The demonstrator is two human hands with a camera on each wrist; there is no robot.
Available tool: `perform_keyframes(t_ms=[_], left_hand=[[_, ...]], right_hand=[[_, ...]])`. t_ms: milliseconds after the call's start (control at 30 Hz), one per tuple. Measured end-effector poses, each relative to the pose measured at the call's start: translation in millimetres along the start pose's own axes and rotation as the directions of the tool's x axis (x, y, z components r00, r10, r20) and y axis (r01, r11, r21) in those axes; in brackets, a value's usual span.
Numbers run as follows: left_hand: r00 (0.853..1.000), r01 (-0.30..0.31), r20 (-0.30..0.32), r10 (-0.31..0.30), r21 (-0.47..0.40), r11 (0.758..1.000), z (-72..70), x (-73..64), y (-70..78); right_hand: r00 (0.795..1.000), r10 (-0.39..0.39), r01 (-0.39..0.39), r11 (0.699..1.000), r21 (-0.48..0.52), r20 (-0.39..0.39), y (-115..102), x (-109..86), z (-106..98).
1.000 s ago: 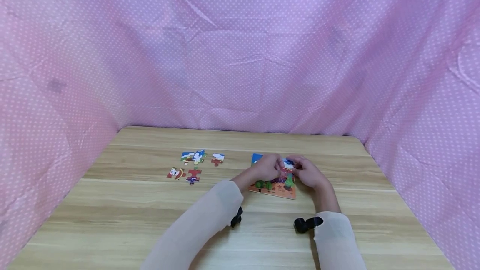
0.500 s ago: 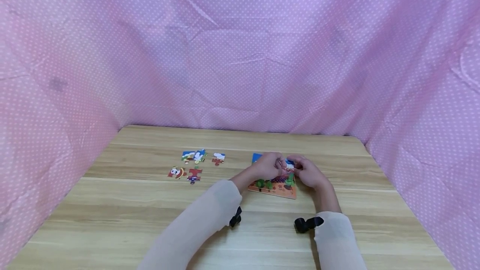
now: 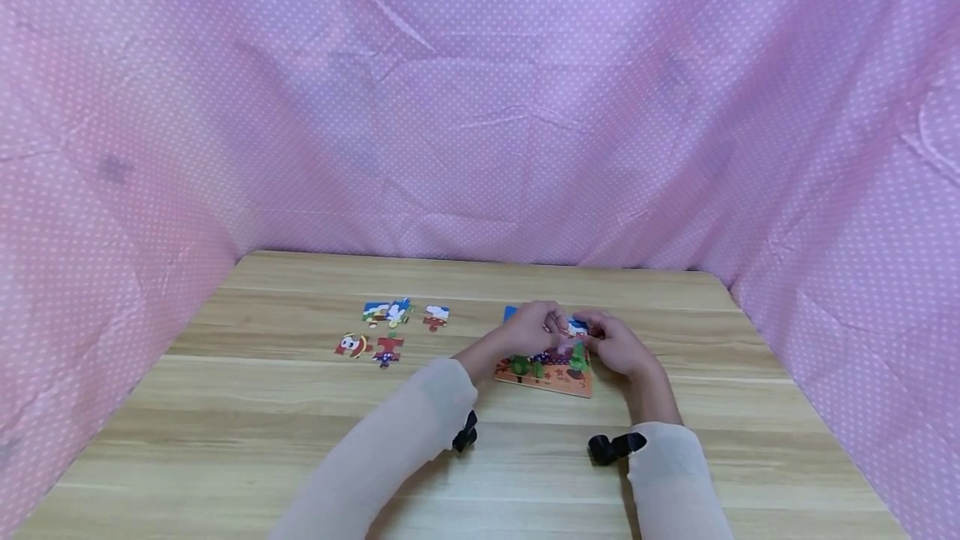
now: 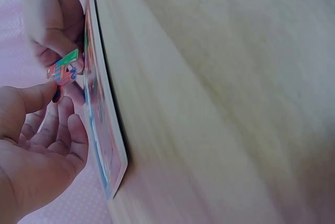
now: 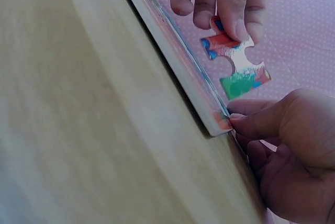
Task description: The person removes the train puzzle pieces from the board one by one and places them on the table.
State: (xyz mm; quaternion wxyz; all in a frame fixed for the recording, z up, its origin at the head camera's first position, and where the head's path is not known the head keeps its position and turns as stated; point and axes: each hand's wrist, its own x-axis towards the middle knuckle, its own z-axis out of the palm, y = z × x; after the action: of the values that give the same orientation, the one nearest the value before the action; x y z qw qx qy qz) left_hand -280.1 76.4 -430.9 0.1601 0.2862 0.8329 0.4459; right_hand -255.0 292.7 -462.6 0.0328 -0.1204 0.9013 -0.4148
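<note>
In the head view, a picture puzzle board (image 3: pixel 551 380) with orange ground and blue sky lies on the table under both hands. My left hand (image 3: pixel 534 330) pinches a jigsaw piece (image 5: pixel 242 63) between thumb and fingers. That red, white and green piece is tilted and held just off the board, as the right wrist view shows. At the board's right edge, my right hand (image 5: pixel 298 148) grips the border between thumb and index finger. Part of the board's picture is hidden behind my left hand.
Several loose jigsaw pieces lie left of the board: a blue-and-white pair (image 3: pixel 387 313), a cloud piece (image 3: pixel 436 317), a piece with a face (image 3: pixel 352 346) and a red piece (image 3: pixel 387 350). A pink dotted cloth (image 3: pixel 480 148) surrounds the wooden table (image 3: pixel 300 407).
My left hand has shifted slightly left and up from the board, with the jigsaw piece in its fingers. The right hand stays at the board's edge.
</note>
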Motion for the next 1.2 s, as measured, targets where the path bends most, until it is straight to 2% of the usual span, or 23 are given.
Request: perform_keyframes(t_ms=[233, 467, 900, 1200], left_hand=[[1.0, -0.009, -0.022, 0.009, 0.014, 1.0, -15.3, -9.2, -1.0], [0.999, 0.008, -0.039, -0.007, 0.028, 1.0, -35.8, -27.0, -7.8], [0.994, 0.064, -0.096, -0.058, 0.064, 0.996, -92.8, -75.5, -34.3], [0.993, 0.076, -0.096, -0.068, 0.078, 0.994, -120.0, -114.5, -61.4]], right_hand=[[1.0, 0.015, -0.015, 1.0, 0.006, 0.0, -0.4, 0.4, -0.2], [0.999, 0.032, -0.032, 0.999, 0.001, -0.013, -0.3, 1.2, 1.3], [0.995, 0.096, -0.096, 0.995, 0.038, 0.001, -3.3, 0.6, 0.2], [0.997, 0.083, -0.083, 0.996, 0.028, 0.006, -3.1, 0.4, 0.6]])
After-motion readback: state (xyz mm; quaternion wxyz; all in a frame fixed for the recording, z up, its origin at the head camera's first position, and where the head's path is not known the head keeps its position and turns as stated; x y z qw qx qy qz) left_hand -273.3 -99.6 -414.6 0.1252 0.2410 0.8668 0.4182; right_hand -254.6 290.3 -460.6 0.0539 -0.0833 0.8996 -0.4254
